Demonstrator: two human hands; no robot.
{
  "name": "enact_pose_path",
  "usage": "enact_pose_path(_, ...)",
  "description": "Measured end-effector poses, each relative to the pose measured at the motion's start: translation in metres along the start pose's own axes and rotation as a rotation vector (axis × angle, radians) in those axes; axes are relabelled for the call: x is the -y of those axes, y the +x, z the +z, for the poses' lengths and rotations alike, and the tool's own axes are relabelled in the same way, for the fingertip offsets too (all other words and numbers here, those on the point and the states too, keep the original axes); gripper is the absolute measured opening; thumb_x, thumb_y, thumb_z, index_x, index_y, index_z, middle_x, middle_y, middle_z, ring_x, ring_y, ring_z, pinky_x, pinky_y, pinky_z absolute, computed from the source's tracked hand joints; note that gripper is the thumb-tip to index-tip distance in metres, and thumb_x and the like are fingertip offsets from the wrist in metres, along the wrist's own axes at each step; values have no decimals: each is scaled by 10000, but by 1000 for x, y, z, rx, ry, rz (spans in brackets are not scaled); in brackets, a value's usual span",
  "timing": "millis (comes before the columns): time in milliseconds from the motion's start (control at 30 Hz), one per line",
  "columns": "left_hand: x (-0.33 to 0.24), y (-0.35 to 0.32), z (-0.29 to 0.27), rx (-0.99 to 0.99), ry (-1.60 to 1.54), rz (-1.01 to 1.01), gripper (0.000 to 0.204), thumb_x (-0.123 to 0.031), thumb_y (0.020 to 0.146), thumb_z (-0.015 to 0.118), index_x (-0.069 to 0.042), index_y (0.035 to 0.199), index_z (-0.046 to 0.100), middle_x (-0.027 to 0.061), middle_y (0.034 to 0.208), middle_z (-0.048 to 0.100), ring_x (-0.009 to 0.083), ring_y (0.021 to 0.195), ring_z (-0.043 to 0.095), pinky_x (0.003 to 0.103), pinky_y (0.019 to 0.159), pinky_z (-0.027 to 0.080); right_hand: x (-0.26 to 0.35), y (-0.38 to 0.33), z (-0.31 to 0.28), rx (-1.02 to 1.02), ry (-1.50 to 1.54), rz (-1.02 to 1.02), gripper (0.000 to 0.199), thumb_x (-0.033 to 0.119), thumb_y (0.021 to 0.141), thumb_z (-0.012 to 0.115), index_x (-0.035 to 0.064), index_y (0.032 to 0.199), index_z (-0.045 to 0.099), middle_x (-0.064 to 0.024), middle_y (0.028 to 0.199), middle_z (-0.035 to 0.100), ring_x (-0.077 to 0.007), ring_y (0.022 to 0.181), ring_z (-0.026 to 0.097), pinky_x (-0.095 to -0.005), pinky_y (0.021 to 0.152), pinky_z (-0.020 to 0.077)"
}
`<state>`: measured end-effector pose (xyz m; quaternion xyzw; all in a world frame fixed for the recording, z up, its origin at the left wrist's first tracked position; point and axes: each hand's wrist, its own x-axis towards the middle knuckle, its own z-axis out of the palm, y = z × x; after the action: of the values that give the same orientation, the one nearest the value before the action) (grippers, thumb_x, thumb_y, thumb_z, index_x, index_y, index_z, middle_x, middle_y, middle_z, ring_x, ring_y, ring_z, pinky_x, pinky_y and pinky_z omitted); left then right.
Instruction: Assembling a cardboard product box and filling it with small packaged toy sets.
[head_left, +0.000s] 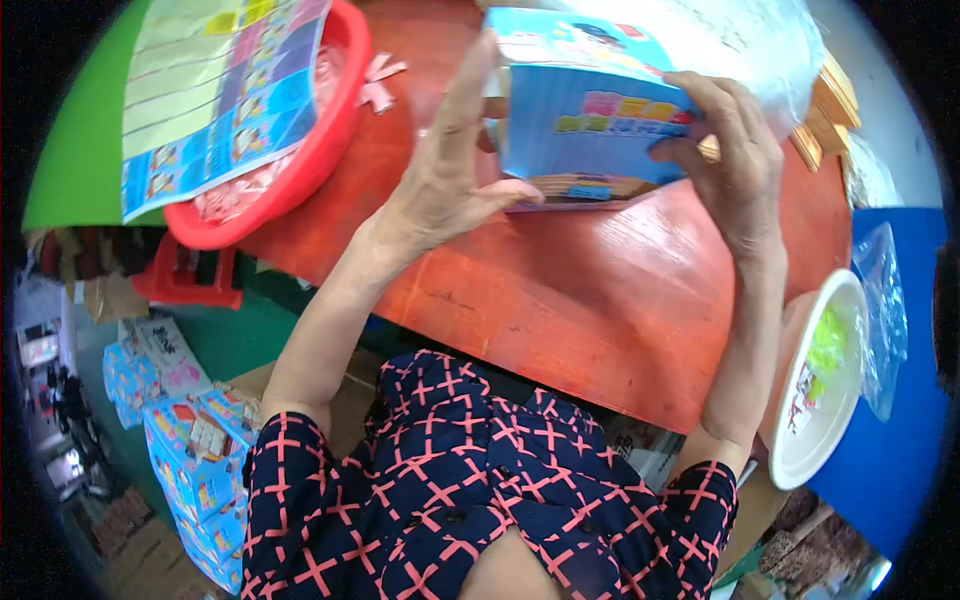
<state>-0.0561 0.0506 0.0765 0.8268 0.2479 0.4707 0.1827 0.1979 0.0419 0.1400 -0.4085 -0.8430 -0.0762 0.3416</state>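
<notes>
A blue printed cardboard box [590,120] is held up over the far part of the red table [470,295]. My right hand [735,150] grips its right end, thumb on the near face and fingers over the top edge. At the box's left end my left hand [440,180] stands with fingers stretched upward and the thumb spread out near the lower corner. Whether those fingertips touch the box is hard to tell. What is inside the box cannot be seen.
A red basin [345,130] of pink pieces stands at left, partly covered by a printed sheet [225,110]. Pink strips [380,82] lie beside it. Clear plastic [740,50] and wooden pieces [825,115] are far right; a white bowl [785,465] with green items sits nearer. Blue boxes [195,470] stand lower left.
</notes>
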Motion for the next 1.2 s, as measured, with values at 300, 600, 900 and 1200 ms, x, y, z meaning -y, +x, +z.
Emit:
enact_pose_path(300, 3, -2, 7, -122, -8, -21, 969, -129, 556, 829, -108, 1319, 232, 208, 1462, 78, 292, 1209, 418, 360, 899, 481, 8, 3, -10, 142, -9, -27, 640, -41, 532, 713, 86, 1134, 536, -96, 1042, 578, -277, 902, 573, -337, 717, 501)
enact_pose_path(600, 10, 2, 6, -112, -33, 89, 773, -124, 540, 831, -131, 1129, 331, 231, 1339, 364, 334, 1199, 435, 395, 950, 403, 3, -2, -1, 87, -81, -95, 563, -50, 515, 710, 80, 1051, 595, -86, 949, 613, -256, 869, 595, -339, 684, 508)
enact_pose_path(900, 10, -1, 2, -94, 155, 108, 736, -222, 557, 829, -117, 1116, 362, 197, 1204, 529, 341, 1142, 500, 428, 953, 413, -3, -14, 4, 34, -49, -148, 510, 16, 575, 722, 65, 1067, 598, -94, 1003, 632, -266, 896, 602, -341, 741, 514)
enact_pose_path(1200, 16, -7, 6, -90, 206, 141, 650, -278, 566, 800, -158, 1059, 393, 94, 1230, 534, 353, 1213, 426, 416, 953, 310, -6, -26, 10, 43, -8, -157, 448, 36, 628, 698, 70, 1067, 621, -100, 1019, 638, -270, 946, 607, -343, 791, 510)
